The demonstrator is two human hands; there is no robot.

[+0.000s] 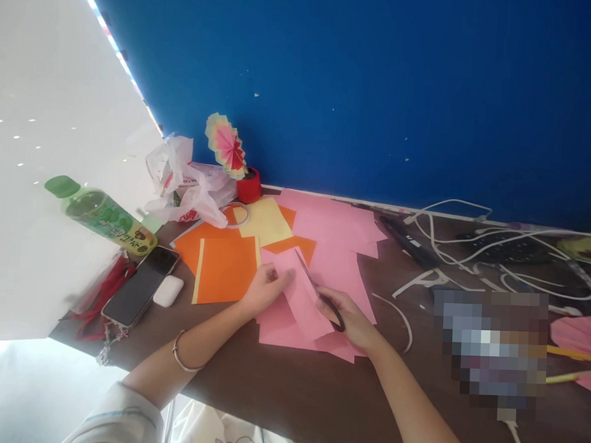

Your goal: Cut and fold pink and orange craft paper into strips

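Note:
My left hand point(268, 287) pinches the edge of a pink paper piece point(308, 306) near the middle of the desk. On the piece's right side, my right hand point(345, 319) is closed round the black handles of a pair of scissors point(307, 272), whose blades point up and to the left along the paper. More pink sheets point(340, 268) lie spread beneath and behind both hands. Orange paper point(228, 271) lies just left of my left hand, and a yellow sheet point(266, 222) is behind it.
To the left are a phone point(140, 287), a white case point(168, 291) and a green bottle point(106, 218). A plastic bag point(194, 189) and a red pot point(249, 185) with a paper fan stand behind. White cables point(449, 253) tangle at the right.

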